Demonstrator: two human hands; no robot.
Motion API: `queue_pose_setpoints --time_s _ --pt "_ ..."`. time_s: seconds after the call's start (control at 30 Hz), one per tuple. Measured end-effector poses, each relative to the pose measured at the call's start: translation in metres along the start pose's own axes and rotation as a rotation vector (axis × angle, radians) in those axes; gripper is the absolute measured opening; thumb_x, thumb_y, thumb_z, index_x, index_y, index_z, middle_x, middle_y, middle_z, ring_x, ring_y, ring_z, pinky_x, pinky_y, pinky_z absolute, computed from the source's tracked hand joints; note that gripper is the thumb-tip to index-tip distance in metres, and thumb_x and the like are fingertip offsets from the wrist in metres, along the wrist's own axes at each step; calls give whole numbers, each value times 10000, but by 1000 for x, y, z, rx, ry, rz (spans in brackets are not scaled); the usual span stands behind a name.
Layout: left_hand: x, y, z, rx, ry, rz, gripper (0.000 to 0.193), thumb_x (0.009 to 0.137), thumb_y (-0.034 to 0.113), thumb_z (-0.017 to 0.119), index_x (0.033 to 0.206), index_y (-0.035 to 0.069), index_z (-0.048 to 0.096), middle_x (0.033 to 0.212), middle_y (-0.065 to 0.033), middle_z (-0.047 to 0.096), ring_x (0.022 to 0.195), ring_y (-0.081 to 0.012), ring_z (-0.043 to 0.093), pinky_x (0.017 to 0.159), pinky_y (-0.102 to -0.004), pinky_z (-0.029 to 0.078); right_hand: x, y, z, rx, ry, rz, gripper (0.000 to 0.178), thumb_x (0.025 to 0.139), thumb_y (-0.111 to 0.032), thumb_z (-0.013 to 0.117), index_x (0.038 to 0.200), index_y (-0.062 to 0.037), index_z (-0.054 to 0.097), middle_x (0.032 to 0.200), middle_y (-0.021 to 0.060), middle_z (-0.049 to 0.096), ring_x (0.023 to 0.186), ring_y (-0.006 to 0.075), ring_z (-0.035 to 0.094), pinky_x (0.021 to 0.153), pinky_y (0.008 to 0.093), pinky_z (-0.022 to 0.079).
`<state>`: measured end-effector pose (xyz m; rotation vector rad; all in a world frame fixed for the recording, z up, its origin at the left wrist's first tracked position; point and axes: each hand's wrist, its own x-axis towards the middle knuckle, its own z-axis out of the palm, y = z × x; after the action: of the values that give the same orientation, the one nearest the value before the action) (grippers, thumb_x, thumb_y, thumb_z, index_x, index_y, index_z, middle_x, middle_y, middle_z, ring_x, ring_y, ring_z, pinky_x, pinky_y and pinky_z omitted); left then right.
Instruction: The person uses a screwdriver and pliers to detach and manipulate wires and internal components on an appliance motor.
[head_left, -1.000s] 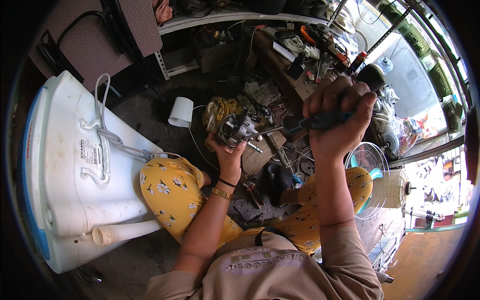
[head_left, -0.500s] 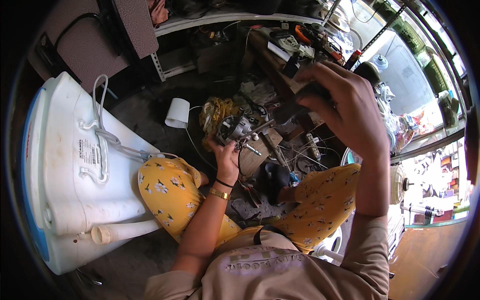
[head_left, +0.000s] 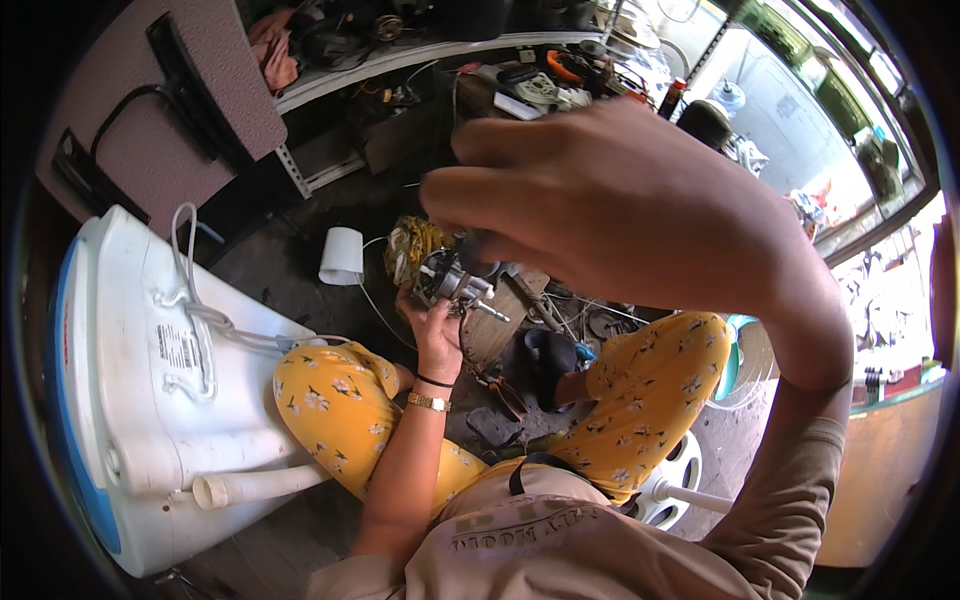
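Note:
My left hand (head_left: 433,335) grips an electric motor (head_left: 452,282) with a silvery body and a thin shaft (head_left: 491,311) sticking out to the right. My right hand (head_left: 600,195) is raised close above it, fingers curled, covering much of the view. Under those fingers shows a small dark part of a screwdriver (head_left: 480,254), seen more plainly half a second earlier; most of it is now hidden. Below the motor lies a wooden board (head_left: 497,325). A yellow crumpled bundle (head_left: 412,248) sits just beyond the motor.
A white and blue washing machine tub (head_left: 140,360) with a drain hose (head_left: 250,487) lies on my left. A white cup-shaped piece (head_left: 342,256) trails a cord. Pliers (head_left: 508,398) lie between my feet. A fan (head_left: 745,362) stands right. Cluttered shelving (head_left: 420,62) runs along the back.
My right hand has moved left and closer to the camera, with the screwdriver now mostly hidden behind it. The whole view has shifted slightly; my left hand keeps hold of the motor.

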<state>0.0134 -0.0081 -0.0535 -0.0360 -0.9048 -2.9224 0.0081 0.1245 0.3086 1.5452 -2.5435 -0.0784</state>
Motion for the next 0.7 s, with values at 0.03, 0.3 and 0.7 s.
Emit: queue_pose_setpoints --time_s 0.03,0.3,0.7 --pt "0 1 -1 -18 -5 -9 647 857 117 624 1382 231 263 1358 -84 409 1226 -271 466 988 -565 438 5 -4 -4 -38 -49 23 233 836 -107 661 1017 -55 524 966 85 589 748 302 640 610 409 498" --pt "2 -1 -32 -223 10 -167 648 849 114 643 1389 189 292 1263 -65 496 1212 -249 486 1024 -483 423 13 -29 -24 24 -38 -10 224 777 -48 658 966 -15 543 707 61 603 638 262 638 584 352 517" --pt "-22 20 -48 -183 49 -316 654 838 93 639 1385 189 293 1258 -71 499 1203 -253 497 997 -484 448 21 -42 -34 45 -233 56 351 768 -222 732 1025 -9 624 872 59 663 799 228 673 655 302 537"
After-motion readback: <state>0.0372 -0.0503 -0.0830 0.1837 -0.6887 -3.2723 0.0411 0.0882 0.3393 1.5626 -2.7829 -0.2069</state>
